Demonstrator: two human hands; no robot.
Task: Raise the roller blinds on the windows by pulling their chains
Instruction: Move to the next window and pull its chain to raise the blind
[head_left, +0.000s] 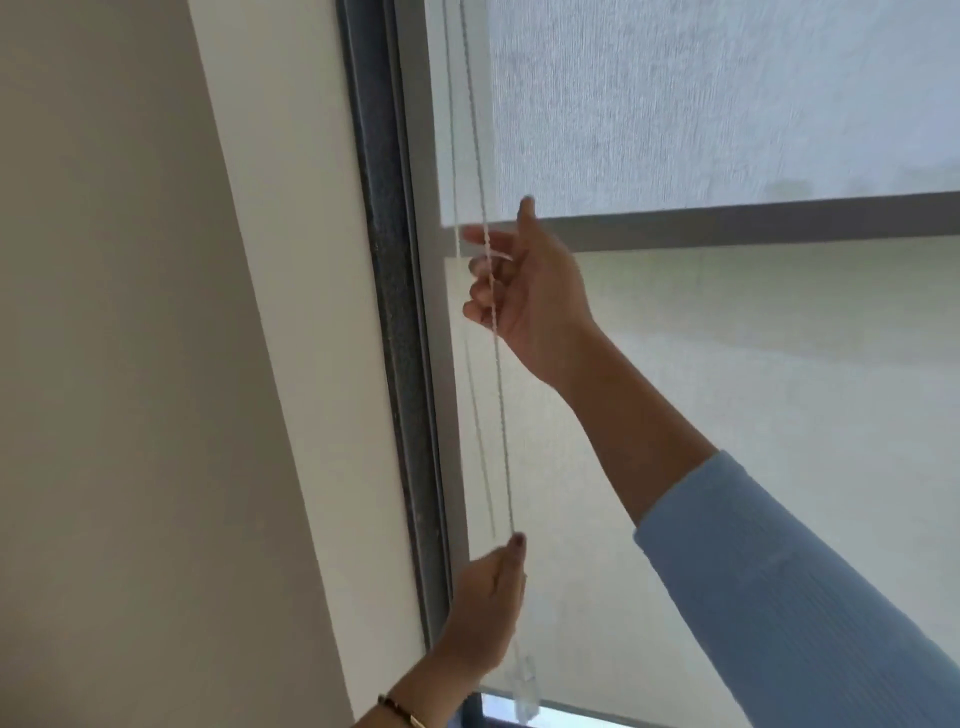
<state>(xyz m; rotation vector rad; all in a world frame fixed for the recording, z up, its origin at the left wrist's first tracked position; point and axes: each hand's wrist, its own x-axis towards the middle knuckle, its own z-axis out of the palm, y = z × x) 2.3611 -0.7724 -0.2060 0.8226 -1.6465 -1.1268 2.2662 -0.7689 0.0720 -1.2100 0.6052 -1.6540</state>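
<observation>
A pale grey roller blind (727, 114) hangs over the window, its grey bottom bar (753, 226) running across the upper right. A second sheer blind (753, 415) hangs behind it and reaches lower. The bead chain (498, 395) drops in two strands along the blind's left edge. My right hand (524, 291) is raised at bar height, fingers curled around the right strand. My left hand (488, 608) is lower down, holding the same strand between thumb and fingers. A clear plastic chain weight (524, 696) hangs below my left hand.
The dark window frame (400, 364) runs down the left of the blinds, with a white reveal (291, 312) and a beige wall (114, 364) beyond. A strip of bare glass (519, 712) shows at the bottom. A bracelet (400, 711) is on my left wrist.
</observation>
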